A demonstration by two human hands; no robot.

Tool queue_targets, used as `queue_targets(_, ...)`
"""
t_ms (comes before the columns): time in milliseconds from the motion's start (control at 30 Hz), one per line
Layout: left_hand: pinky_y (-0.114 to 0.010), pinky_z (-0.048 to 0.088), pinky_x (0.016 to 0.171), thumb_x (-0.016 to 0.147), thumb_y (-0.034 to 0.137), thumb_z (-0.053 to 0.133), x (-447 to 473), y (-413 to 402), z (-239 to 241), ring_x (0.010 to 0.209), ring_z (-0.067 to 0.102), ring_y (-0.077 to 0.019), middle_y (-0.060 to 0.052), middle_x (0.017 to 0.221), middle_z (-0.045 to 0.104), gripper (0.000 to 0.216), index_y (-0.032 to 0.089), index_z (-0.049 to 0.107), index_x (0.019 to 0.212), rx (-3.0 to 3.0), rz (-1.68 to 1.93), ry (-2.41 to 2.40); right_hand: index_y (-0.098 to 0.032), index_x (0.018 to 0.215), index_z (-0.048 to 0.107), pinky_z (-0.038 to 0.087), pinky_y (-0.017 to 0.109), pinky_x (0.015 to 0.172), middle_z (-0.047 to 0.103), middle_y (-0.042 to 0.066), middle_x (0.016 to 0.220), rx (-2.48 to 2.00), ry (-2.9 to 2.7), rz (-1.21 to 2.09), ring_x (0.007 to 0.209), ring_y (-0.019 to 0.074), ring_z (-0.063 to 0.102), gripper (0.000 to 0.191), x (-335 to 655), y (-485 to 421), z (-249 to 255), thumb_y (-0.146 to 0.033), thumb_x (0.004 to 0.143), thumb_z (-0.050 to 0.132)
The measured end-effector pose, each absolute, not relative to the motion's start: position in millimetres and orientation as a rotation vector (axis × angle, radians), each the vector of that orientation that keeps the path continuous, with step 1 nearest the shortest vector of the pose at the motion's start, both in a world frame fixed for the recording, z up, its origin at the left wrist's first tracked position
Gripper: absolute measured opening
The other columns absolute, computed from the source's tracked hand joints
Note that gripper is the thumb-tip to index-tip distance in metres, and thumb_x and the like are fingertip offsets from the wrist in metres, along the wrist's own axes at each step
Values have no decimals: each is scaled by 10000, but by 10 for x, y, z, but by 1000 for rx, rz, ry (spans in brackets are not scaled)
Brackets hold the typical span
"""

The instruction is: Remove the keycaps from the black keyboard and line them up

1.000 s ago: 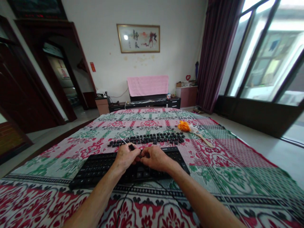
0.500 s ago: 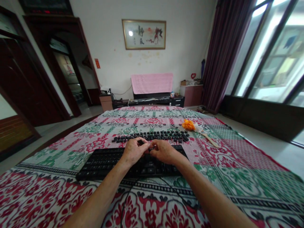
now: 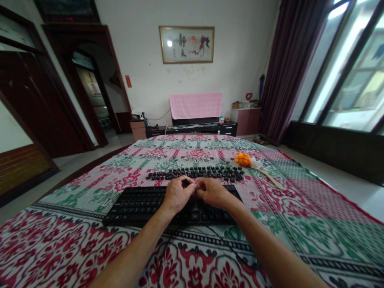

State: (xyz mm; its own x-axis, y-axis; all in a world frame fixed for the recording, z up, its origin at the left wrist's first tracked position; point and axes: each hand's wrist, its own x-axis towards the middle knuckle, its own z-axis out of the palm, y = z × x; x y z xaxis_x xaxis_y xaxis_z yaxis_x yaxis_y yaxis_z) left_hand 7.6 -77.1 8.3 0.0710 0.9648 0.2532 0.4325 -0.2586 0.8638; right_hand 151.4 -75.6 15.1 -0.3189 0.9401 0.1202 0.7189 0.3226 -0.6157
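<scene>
A black keyboard [image 3: 135, 204] lies on the patterned cloth, under my wrists. Above its right-hand half, my left hand [image 3: 179, 195] is closed around a small dark object [image 3: 186, 182], with a thin rod-like line showing beyond the fingers. My right hand [image 3: 211, 193] is pinched, its fingertips meeting those of the left; whatever sits between them is too small and covered to name. Just beyond both hands, several loose black keycaps [image 3: 219, 173] are lined up in rows. The hands and forearms hide part of the keyboard's middle.
A patterned cloth [image 3: 114, 246] covers the table. To the right of the keycaps lie an orange fluffy bundle [image 3: 242, 159] and a pale flat-handled brush or stick [image 3: 272, 179]. The keyboard's cable [image 3: 162, 256] runs toward me. A pink cloth [image 3: 195, 106] hangs over the far cabinet.
My view has turned slightly left, so the scene sits farther right. Both hands stay together over the keyboard, fingertips still touching; a thin line now shows beyond the left fingers.
</scene>
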Motion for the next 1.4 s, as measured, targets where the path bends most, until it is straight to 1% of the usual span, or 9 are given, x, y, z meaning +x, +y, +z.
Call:
queue_targets(133,-195,433,502,661,333,574,107,-758,26,536,588,-121,-16,588,639,191,161,619,733,1792,1142,1378,-153,672,636,292,191,478,585,4,587,-1488,-2189,604,535,100,475,167,1548,-739,161,-181,655,473)
queue_targets(233,-196,434,516,665,324,575,119,-737,4,533,585,-117,-16,585,635,184,158,618,732,1770,1136,1382,-160,657,638,269,192,461,564,-5,548,-1484,-2211,576,504,91,452,176,1560,-726,156,-201,661,468)
queue_targets(467,-194,420,516,662,303,575,155,-744,31,553,574,-120,-17,585,628,158,155,617,699,1836,1132,1388,-149,731,652,321,197,500,625,9,642,-1436,-2241,672,549,107,498,202,1600,-708,141,-182,639,475)
queue_targets(567,-197,418,523,671,308,567,166,-746,17,564,573,-122,-16,595,628,160,158,618,698,1844,1130,1393,-152,721,643,323,192,493,617,-1,624,-1389,-2280,718,533,102,490,184,1624,-701,144,-178,633,484)
queue_targets(800,-207,418,557,694,303,548,217,-788,-30,568,565,-120,-10,618,631,148,172,618,695,1889,1177,1396,-147,712,626,297,189,459,588,-9,577,-1427,-2337,671,503,94,464,182,1647,-714,187,-140,615,473)
queue_targets(967,-213,419,596,705,253,525,232,-823,-10,613,577,-128,-14,656,642,122,181,622,690,1956,1187,1380,-148,692,621,300,197,465,589,-2,576,-1455,-2347,616,505,100,469,149,1642,-724,206,-162,636,484)
queue_targets(1133,-208,419,579,705,257,525,217,-822,-3,597,571,-123,-7,657,644,124,180,623,707,1922,1188,1377,-149,715,618,315,196,476,590,-2,597,-1385,-2344,623,527,104,478,155,1642,-725,198,-190,659,480)
queue_targets(1233,-200,426,591,707,248,528,205,-817,-3,618,580,-120,-2,673,653,117,186,628,713,1916,1212,1338,-152,721,615,325,198,494,602,2,624,-1378,-2328,614,547,108,489,148,1648,-720,192,-207,668,489)
queue_targets(1400,-203,438,630,706,284,558,178,-805,-3,656,597,-129,6,697,667,126,201,647,741,1917,1224,1304,-157,751,621,345,203,529,627,11,674,-1434,-2283,631,582,117,514,156,1669,-694,162,-223,671,504)
